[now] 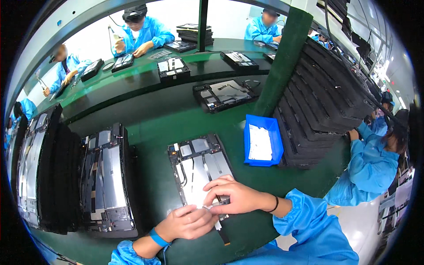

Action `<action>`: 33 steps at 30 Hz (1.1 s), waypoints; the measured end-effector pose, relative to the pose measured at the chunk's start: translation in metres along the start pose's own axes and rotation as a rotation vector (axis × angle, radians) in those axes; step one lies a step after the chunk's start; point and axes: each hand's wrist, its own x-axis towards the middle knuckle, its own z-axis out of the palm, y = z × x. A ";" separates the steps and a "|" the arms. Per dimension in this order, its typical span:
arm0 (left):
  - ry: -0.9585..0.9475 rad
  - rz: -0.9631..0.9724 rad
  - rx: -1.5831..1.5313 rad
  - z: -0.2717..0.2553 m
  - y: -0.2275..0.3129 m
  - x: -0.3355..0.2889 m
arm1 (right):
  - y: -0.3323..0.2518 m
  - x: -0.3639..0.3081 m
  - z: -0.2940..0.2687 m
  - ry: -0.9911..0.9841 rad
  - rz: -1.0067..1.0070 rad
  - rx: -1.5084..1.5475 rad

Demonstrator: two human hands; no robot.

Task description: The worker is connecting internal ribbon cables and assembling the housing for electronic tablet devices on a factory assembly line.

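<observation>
Both hands (192, 223) (236, 197) meet over the flat device (194, 172); most lies beyond them.

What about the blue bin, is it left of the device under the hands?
No, the blue bin stands to the right of the opened device, next to the stacked black trays.

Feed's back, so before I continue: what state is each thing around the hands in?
Device in front: flat, internals exposed
Left hand: fingers bent, grip unclear
Right hand: fingers bent, grip unclear
Ribbon strip: jutting toward the wearer
Blue bin: open, holding white pieces
Right black trays: stacked
Left black trays: stacked
</observation>
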 end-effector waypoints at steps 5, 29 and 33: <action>-0.033 0.000 -0.037 -0.003 0.001 0.000 | -0.001 0.000 0.002 0.014 -0.019 -0.013; 0.196 -0.926 -0.380 0.032 -0.025 0.023 | 0.002 -0.011 -0.071 0.784 0.082 -0.920; 0.131 -0.978 -0.317 0.033 -0.027 0.020 | -0.022 -0.013 -0.041 0.393 -0.086 -0.591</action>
